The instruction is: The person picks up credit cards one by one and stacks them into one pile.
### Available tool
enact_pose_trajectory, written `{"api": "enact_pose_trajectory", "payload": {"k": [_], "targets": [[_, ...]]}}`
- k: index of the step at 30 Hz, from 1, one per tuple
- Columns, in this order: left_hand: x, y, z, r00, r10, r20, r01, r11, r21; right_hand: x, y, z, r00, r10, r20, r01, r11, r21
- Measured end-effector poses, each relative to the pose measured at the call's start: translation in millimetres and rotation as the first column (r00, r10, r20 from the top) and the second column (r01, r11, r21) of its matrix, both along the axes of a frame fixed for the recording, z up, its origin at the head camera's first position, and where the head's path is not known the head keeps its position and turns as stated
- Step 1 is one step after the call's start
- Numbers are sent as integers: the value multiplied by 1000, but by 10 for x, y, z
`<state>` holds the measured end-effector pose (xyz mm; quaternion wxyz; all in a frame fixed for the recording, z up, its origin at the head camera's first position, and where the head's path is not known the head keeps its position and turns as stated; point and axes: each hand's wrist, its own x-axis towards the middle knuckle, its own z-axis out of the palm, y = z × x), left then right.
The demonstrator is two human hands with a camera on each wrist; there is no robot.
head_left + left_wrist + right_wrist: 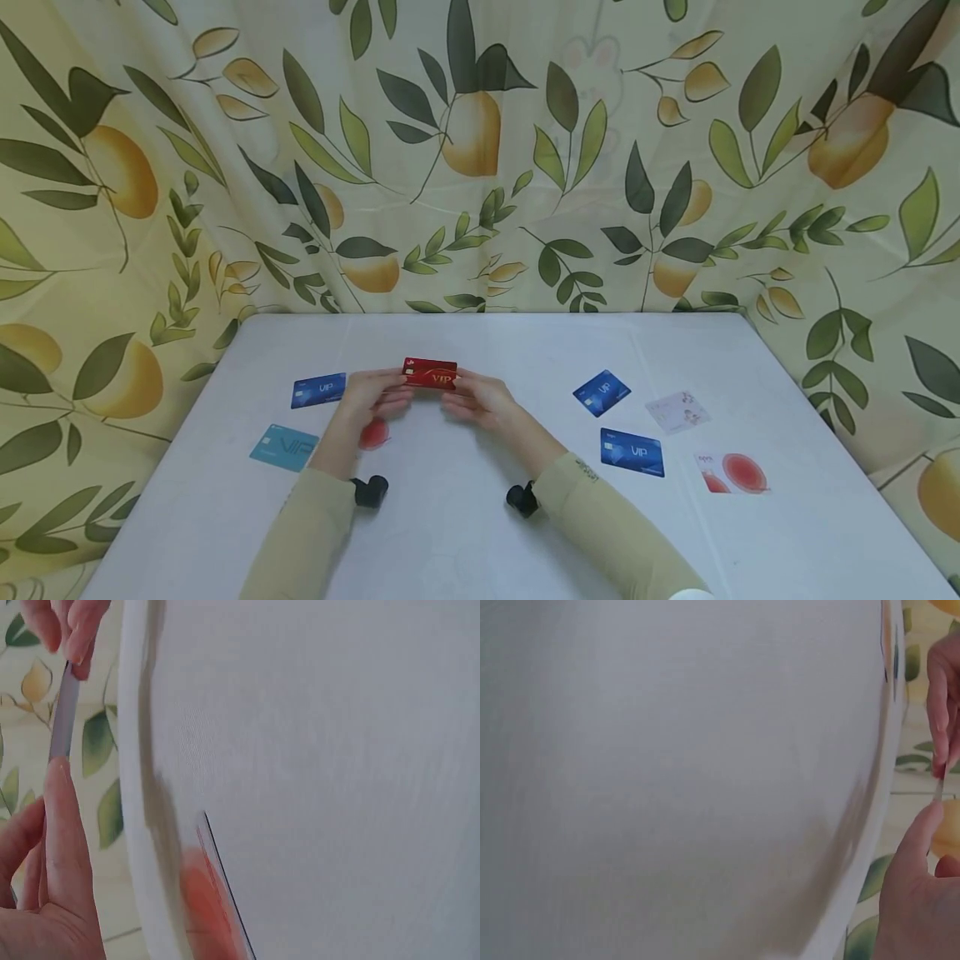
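A red VIP card (pixel 430 373) is held up above the far middle of the table, its printed face towards the head camera. My left hand (pixel 369 395) pinches its left end, and my right hand (pixel 480 397) pinches its right end. Seen edge-on, the card (pixel 64 712) spans the gap between both hands in the left wrist view. Below my left hand lies a white card with a red circle (pixel 374 434), partly hidden by the hand and forearm. A blue VIP card (pixel 318 390) and a light-blue VIP card (pixel 284 447) lie left of that arm.
To the right lie two blue VIP cards (pixel 602 393) (pixel 632 452), a pale patterned card (pixel 678 412) and a white card with red circles (pixel 731 473). They rest on a white-covered table (pixel 450 533). A fruit-patterned curtain (pixel 480 233) hangs behind its far edge.
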<state>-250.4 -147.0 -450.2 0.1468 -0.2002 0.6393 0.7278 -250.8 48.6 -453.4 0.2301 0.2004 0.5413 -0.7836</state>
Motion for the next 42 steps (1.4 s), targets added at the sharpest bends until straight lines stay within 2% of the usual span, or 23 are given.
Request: {"api": "enact_pose_trajectory", "payload": {"k": [6,11,19,29,33,42], "targets": [[80,166,50,999,18,-38,-18,1000,5,38,141,52,999,-45,-12,46,998,37],[161,309,57,997,8,-73,-7,1000,9,118,275,81,997,-68,-41,71,995,75],[282,542,51,997,2,-76,0,999,33,294,510,130,996,-75,-56,80,990,112],[453,805,-63,992,-42,-117,48,998,50,520,759,78,996,-80,-43,86,982,167],[513,886,-103,994,-39,-102,46,997,60,581,828,47,996,-76,-39,82,978,193],[600,1015,-162,998,-51,-25,52,997,53,655,936,-44,998,-68,-3,67,971,229]]}}
